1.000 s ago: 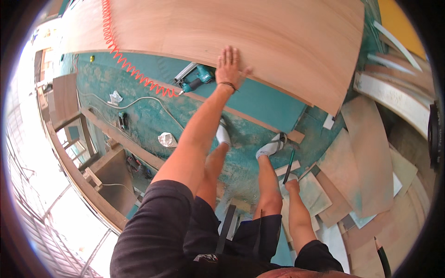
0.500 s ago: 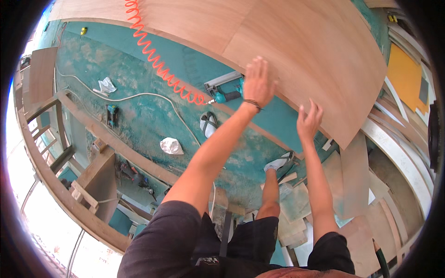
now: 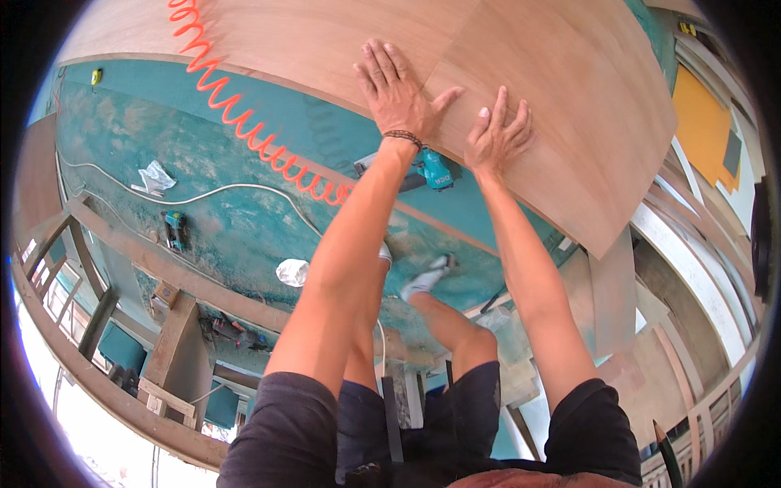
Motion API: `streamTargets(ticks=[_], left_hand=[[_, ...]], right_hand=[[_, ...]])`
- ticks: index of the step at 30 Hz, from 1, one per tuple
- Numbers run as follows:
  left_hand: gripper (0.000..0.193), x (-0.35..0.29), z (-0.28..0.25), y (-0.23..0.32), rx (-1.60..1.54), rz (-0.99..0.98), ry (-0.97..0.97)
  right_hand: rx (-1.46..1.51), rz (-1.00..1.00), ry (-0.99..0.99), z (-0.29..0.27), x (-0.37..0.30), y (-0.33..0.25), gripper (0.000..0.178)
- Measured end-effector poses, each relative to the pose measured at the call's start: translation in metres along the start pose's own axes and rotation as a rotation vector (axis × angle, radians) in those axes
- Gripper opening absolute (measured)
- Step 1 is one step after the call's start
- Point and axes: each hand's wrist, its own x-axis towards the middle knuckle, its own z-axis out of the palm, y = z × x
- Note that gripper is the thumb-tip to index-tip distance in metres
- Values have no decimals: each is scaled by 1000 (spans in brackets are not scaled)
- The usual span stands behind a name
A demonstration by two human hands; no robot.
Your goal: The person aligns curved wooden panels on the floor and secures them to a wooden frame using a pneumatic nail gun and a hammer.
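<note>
A large light-brown plywood panel spans the top of the view, raised over a teal surface. My left hand lies flat on it near its close edge, fingers and thumb spread. To its right my right hand rests on the same panel, fingers apart and nothing held. Below the panel's edge sits a teal nail gun, partly covered by my left wrist and forearm. An orange coiled air hose runs from the upper left toward it; my forearm hides where the two meet.
Left on the dusty teal floor are a yellow tape measure, a second teal power tool, crumpled white plastic and a pale hose. A wooden frame stands lower left. Wood strips and a yellow sheet crowd the right.
Both hands have moved up and left onto the panel, with the left hand's fingers now spread wide. One foot has shifted left, and the view has moved slightly.
</note>
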Motion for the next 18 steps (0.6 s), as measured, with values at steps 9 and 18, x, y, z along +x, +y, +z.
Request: streamTargets(ticks=[9,18], left_hand=[[126,-16,3,8,127,-5,-39],[124,-19,21,3,139,101,138]], right_hand=[[7,-15,8,-10,-11,4,56],[-11,-37,191,1,-12,13,55]])
